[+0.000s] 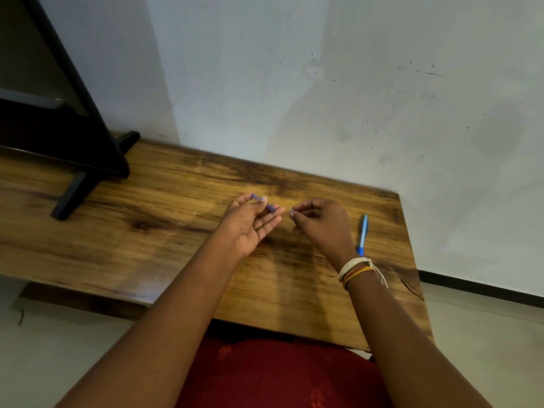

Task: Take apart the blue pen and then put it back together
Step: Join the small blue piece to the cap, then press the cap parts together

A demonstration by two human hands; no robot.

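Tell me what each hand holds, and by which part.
The left hand pinches a thin blue pen part near its middle, thumb on top. The right hand pinches a tiny bluish piece at its fingertips; which part is unclear.

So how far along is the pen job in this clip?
Midway, it seems. Done: the pen is apart, with a blue barrel piece lying on the wooden table beside the right wrist. In hand: the left hand pinches a thin bluish part, and the right hand pinches a tiny bluish bit, the two apart. Left: joining everything again. Whether they are separating or rejoining cannot be told.
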